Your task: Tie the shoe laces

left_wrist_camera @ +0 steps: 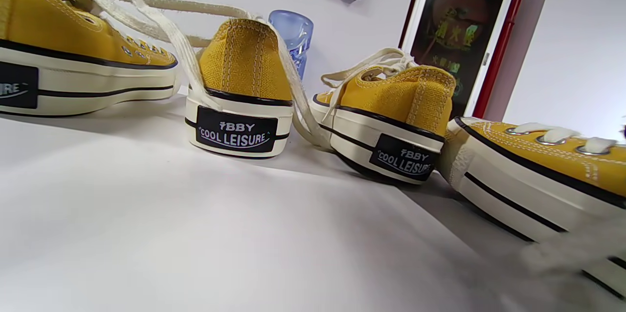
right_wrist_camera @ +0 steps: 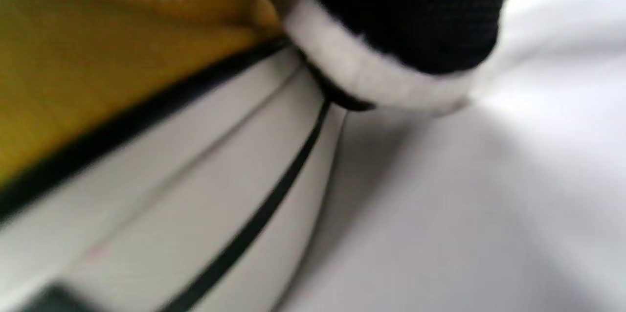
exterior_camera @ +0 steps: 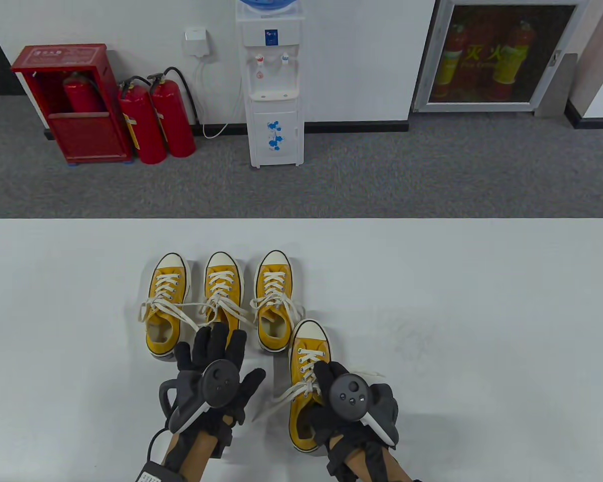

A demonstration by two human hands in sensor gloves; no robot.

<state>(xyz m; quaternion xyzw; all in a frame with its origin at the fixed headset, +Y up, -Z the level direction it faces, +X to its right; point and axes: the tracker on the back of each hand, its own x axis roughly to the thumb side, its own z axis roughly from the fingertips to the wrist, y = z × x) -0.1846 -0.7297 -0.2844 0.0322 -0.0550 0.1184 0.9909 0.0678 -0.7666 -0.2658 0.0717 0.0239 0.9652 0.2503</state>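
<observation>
White and smooth, the counter (exterior_camera: 482, 311) is carrying four yellow canvas shoes, and the nearest shoe (exterior_camera: 306, 361) is serving as the landmark. It is lying closest to the person, toe pointing away, its cream laces (exterior_camera: 291, 391) trailing loose over its left side. The right hand (exterior_camera: 354, 401) is resting over this shoe's opening, its grip curled on a lace, as the blurred right wrist view suggests. Just left of the shoe, the left hand (exterior_camera: 216, 371) is hovering with fingers spread, its grip slack and holding nothing. Beyond the nearest shoe, a row of three shoes (exterior_camera: 221, 296) is sitting side by side, laces straggling across one another. Farther beyond, grey carpet (exterior_camera: 432, 175) is running to a white wall, where a water dispenser (exterior_camera: 274, 85) is standing, with red fire extinguishers (exterior_camera: 156, 120) to its left.
</observation>
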